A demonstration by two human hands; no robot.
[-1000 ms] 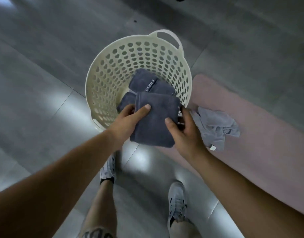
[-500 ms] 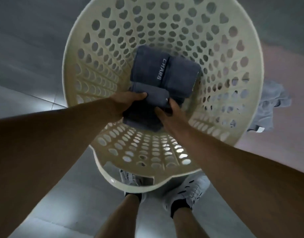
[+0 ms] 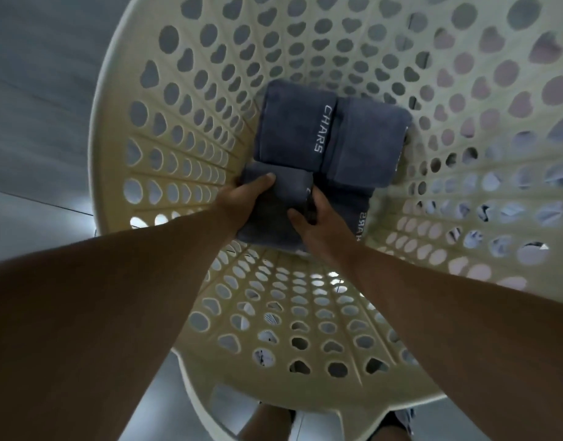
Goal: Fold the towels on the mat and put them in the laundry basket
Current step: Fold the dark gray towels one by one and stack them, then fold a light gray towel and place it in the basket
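A cream perforated laundry basket fills the view from above. At its bottom lies a folded dark grey towel lettered CHARS. A second folded dark grey towel sits at the near side of the bottom, overlapping the first. My left hand grips its left edge with the thumb on top. My right hand grips its right edge, fingers curled under the fold. Part of another lettered towel shows to the right of my right hand.
Grey tiled floor lies to the left of the basket. Pinkish mat colour shows through the basket's holes at the upper right. My legs and shoes stand just below the basket's near rim.
From above the rim, both hands have carried the folded towel down to the basket's bottom. The camera has dropped much closer, and the loose light grey towel on the mat has left the view.
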